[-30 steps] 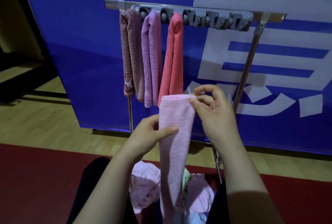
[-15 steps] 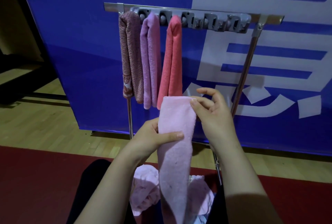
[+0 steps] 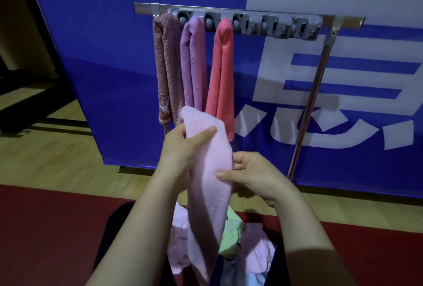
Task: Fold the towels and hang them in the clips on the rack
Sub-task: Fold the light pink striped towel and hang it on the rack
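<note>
The right hand (image 3: 254,178) is sitting lower now, pinching the pink towel (image 3: 210,194) at its middle. The left hand (image 3: 180,148) is sitting higher, gripping it near the top. The towel is hanging before the rack (image 3: 251,14), near three hung towels (image 3: 194,68).

Upper centre, three hung towels (image 3: 193,65) fill the leftmost clips (image 3: 274,28) of the rack (image 3: 144,8). Below them a folded towel (image 3: 210,185) stands over a towel heap (image 3: 256,256) at bottom centre.

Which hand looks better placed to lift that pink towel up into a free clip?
Probably the left hand: it grips the pink towel just under its folded top; the right hand pinches lower down.
</note>
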Demonstrator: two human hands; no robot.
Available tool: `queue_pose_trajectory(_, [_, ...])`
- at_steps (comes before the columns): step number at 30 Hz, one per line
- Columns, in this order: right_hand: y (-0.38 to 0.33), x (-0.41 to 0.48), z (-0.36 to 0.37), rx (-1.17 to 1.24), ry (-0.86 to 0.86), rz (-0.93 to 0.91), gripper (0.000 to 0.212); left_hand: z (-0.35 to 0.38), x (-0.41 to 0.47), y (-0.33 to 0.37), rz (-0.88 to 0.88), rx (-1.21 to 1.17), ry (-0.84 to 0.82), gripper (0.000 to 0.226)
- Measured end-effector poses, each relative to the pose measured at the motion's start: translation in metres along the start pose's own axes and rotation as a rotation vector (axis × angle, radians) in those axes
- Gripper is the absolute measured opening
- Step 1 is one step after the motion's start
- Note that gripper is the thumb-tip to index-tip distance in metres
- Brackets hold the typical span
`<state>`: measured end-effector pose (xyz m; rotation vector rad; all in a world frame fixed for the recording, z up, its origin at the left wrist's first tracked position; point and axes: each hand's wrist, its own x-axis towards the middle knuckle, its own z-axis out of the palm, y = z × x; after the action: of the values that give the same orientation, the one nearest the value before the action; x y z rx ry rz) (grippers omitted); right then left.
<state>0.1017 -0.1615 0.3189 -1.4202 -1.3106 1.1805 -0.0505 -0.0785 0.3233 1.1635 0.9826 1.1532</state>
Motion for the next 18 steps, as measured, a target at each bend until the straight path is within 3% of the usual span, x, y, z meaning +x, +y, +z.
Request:
queue_pose_trajectory(2, [-0.003,0.0,0.0,0.001,0.03,-0.028,0.027,-0.001,0.002,-0.007,-0.084,-0.004,-0.038,0.042])
queue_pose_trajectory(5, [-0.01,-0.003,-0.002,0.052,0.111,-0.07,0.024,-0.009,-0.001,-0.017,-0.217,0.012,-0.254,0.058])
queue_pose_trajectory(8, [-0.012,0.0,-0.006,0.17,0.206,-0.098,0.02,-0.013,-0.01,-0.029,-0.207,0.126,-0.412,0.063])
queue_pose_trajectory(14, [-0.012,0.004,-0.008,0.34,0.278,-0.088,0.019,-0.013,-0.023,-0.05,-0.182,0.207,-0.461,0.022])
queue_pose_trajectory(18, [-0.003,0.01,-0.012,0.29,0.378,-0.103,0.019,-0.007,-0.031,-0.067,-0.213,0.329,-0.469,0.031])
